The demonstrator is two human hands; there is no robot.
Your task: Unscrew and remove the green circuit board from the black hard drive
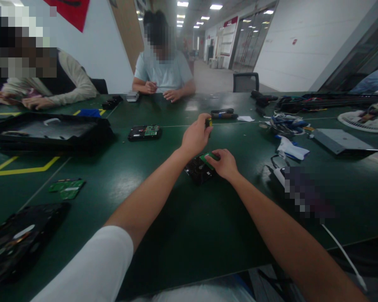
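Note:
A black hard drive (199, 173) lies on the green table in front of me, with a green circuit board (206, 159) at its upper side. My right hand (224, 163) has its thumb and fingers closed on the edge of that board. Just above and to the left, my left hand (195, 136) is wrapped round a black and yellow screwdriver handle (209, 123). Another hard drive (145, 132) with a green board sits further off to the left. Loose green boards (68, 188) and a larger black drive (22, 239) lie at the near left.
Black trays (47, 130) are stacked at the left. Tools (223, 114), a cable bundle (286, 123), a glove (291, 147), a metal case (343, 140) and a cabled device (302, 188) lie beyond and right. Two people sit across the table.

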